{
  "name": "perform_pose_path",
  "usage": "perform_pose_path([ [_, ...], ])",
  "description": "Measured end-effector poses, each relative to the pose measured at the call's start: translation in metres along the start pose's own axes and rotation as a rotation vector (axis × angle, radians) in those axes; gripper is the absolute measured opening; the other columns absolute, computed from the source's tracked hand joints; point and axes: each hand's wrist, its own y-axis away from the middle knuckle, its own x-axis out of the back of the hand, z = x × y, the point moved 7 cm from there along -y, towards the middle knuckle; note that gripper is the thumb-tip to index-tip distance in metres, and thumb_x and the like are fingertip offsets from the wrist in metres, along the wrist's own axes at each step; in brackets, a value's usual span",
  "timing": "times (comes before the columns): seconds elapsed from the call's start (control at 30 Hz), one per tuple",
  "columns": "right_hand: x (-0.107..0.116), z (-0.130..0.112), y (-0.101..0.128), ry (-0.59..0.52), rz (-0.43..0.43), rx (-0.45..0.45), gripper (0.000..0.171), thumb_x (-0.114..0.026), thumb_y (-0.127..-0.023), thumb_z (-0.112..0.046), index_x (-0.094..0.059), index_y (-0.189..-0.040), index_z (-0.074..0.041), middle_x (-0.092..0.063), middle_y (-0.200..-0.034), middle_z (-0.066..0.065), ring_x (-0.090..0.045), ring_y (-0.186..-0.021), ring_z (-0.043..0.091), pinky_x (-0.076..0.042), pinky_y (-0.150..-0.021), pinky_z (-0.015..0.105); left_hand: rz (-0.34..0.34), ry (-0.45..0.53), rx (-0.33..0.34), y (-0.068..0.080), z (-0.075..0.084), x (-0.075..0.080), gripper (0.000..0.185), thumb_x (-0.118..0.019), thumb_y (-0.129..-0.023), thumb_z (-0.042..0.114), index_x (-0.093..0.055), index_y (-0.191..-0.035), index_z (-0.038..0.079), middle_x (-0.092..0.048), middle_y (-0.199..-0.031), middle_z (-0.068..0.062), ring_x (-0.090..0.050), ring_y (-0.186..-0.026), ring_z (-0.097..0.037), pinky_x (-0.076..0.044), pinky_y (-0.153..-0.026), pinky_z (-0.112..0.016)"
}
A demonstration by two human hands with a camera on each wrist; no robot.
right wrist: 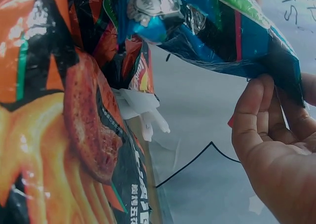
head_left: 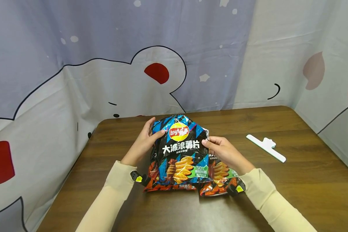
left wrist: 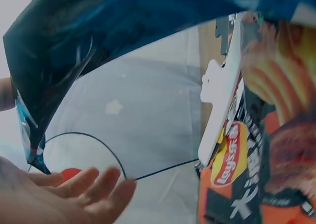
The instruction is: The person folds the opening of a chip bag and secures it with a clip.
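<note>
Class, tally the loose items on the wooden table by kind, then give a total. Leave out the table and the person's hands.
Glossy blue-and-black crisp bags, another underneath: 2
Long white plastic bag clip: 1
Total: 3

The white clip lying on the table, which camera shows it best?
The head view: the white clip lies whole and untouched on the wooden table, right of the chip bag. The wrist views show a white clip only partly, close against bags; whether it is that one is unclear.

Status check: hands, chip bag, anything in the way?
Left hand and right hand each grip a top corner of the blue chip bag. Second chip bag lies underneath. White clip on table, apart to the right.
</note>
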Motion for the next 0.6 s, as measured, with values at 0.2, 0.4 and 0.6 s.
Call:
perform_pose_path([
  [0.2,-0.001,0.000,0.002,0.031,-0.011,-0.012,0.023,-0.054,-0.099,-0.027,-0.062,-0.091,-0.008,-0.056,-0.080,-0.005,-0.052,-0.072,0.007,-0.047,-0.070,0.023,-0.003,-0.112,-0.125,-0.007,0.015,0.008,0.065,-0.057,-0.096,0.029,-0.027,-0.151,0.012,-0.034,-0.152,-0.014,-0.028,-0.143,-0.030,-0.023,-0.115,-0.051],
  [0.4,-0.007,0.000,0.004,0.025,-0.049,-0.014,0.020,-0.053,-0.099,-0.024,-0.064,-0.093,-0.009,-0.064,-0.088,-0.004,-0.063,-0.079,0.008,-0.051,-0.075,0.025,-0.026,-0.217,-0.173,-0.011,0.030,0.010,0.054,-0.058,-0.095,0.039,-0.045,-0.143,0.021,-0.046,-0.146,-0.005,-0.039,-0.138,-0.027,-0.033,-0.110,-0.053],
  [0.6,-0.007,0.000,0.008,0.180,-0.033,-0.011,0.026,-0.054,-0.098,-0.028,-0.058,-0.083,-0.008,-0.051,-0.073,-0.004,-0.047,-0.063,0.010,-0.042,-0.060,0.028,-0.031,-0.299,-0.177,-0.010,0.041,0.008,0.047,-0.061,-0.091,0.046,-0.057,-0.132,0.024,-0.059,-0.132,0.000,-0.044,-0.133,-0.023,-0.034,-0.108,-0.055],
])
